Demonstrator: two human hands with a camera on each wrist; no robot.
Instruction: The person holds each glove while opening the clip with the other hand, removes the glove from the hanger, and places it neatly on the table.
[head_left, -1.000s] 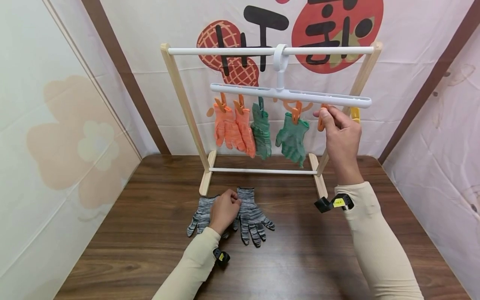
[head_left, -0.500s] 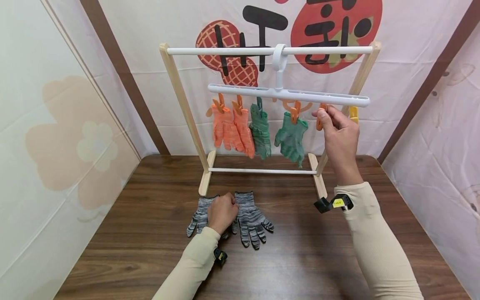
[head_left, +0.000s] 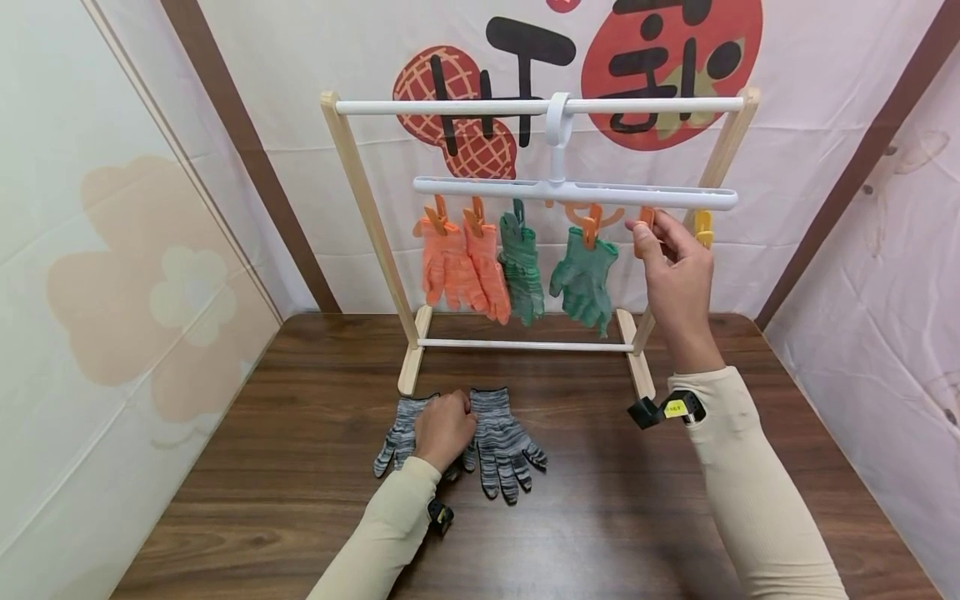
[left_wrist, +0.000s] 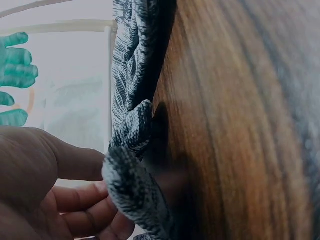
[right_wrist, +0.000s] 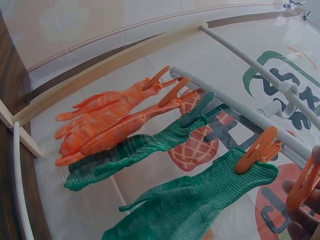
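Your right hand (head_left: 678, 283) pinches an orange clip (head_left: 646, 217) between thumb and fingers, just under the right part of the hanger (head_left: 558, 188). Your left hand (head_left: 444, 427) is down on the table below and in front of the hanger, fingers bent, at two gray knitted gloves; you have its thumb against the knit in the left wrist view, but I cannot tell whether it grips the fabric. The right gray glove (head_left: 504, 442) lies flat with its cuff toward the hanger, and the left gray glove (head_left: 399, 433) is partly covered by your hand.

Left of your pinched clip, a green glove (head_left: 585, 279) hangs under the hanger, just right of its hook; another green glove (head_left: 522, 271) hangs left of the hook. Two orange gloves (head_left: 450, 265) hang side by side under the hanger's left end. A yellow clip (head_left: 703, 228) hangs below its right end.

The hanger hooks over a white rod (head_left: 450, 107) above it. Behind the hanger is a printed cloth (head_left: 300, 50); below it stretches the brown table (head_left: 300, 517).
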